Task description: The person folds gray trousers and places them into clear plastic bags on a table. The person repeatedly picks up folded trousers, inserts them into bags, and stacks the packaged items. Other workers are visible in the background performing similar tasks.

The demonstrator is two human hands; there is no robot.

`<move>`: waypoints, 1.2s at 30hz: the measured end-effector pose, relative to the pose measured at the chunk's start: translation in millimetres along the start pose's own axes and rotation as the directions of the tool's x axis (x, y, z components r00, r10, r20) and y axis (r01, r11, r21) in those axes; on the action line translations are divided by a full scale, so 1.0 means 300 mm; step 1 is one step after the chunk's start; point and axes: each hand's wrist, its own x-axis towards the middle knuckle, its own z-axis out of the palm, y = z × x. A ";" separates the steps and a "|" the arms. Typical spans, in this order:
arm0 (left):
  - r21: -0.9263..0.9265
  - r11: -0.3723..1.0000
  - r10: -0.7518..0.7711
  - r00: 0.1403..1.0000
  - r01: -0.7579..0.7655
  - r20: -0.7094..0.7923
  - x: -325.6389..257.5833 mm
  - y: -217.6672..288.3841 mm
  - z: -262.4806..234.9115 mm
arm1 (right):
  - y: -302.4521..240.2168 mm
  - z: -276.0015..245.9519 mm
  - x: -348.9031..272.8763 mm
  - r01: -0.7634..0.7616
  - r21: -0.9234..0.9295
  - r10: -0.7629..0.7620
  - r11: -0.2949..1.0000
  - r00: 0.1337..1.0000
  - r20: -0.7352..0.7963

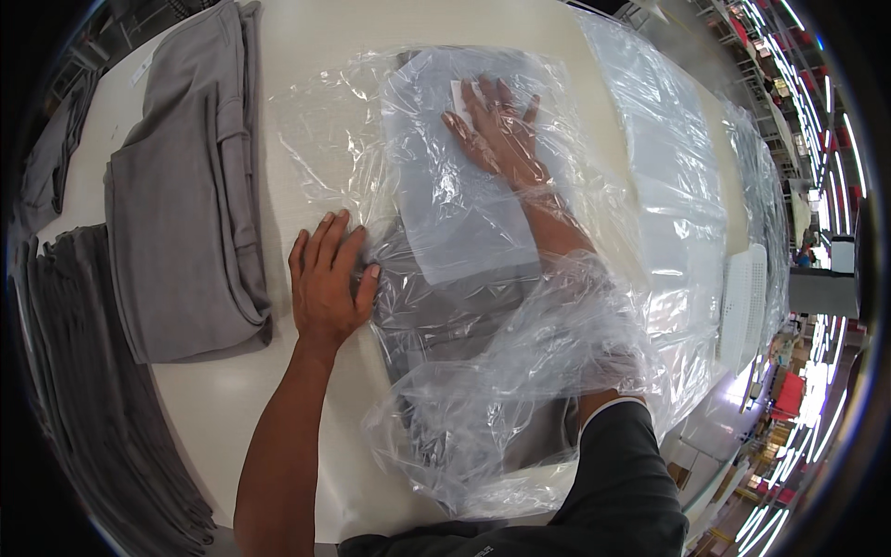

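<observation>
A clear plastic bag (pixel 325 135) lies crumpled around a folded grey garment (pixel 445 320) in front of me. On top of the garment rests a pale sheet (pixel 464 223), seen through the film. My right hand (pixel 501 130) reaches inside the bag, its arm under bunched film, and lies with spread fingers on the sheet near the far end. Beneath those fingers a small white label or card (pixel 458 97) partly shows. My left hand (pixel 327 283) rests flat at the bag's left edge, fingers extended, the thumb touching or very near the film.
Folded grey trousers (pixel 181 223) lie on the pale table (pixel 306 32) to the left. Nearer me on that side is a stack of grey garments (pixel 88 371). Flat clear plastic bags (pixel 668 158) are laid out at the right, beside a white perforated basket (pixel 742 302).
</observation>
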 end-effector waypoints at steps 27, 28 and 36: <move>0.032 0.999 0.012 1.000 -0.012 -0.022 -0.017 -0.012 0.009 | -0.033 -0.121 -0.517 0.069 0.007 -0.069 0.998 0.996 0.055; 0.027 1.000 0.011 1.000 -0.010 -0.030 -0.021 -0.012 0.009 | -0.032 -0.137 -0.582 0.072 -0.044 -0.067 0.996 0.993 0.093; 0.044 0.998 0.046 0.997 -0.043 -0.067 -0.023 -0.001 0.014 | -0.103 -0.161 -0.951 0.236 0.285 -0.299 0.929 0.932 0.206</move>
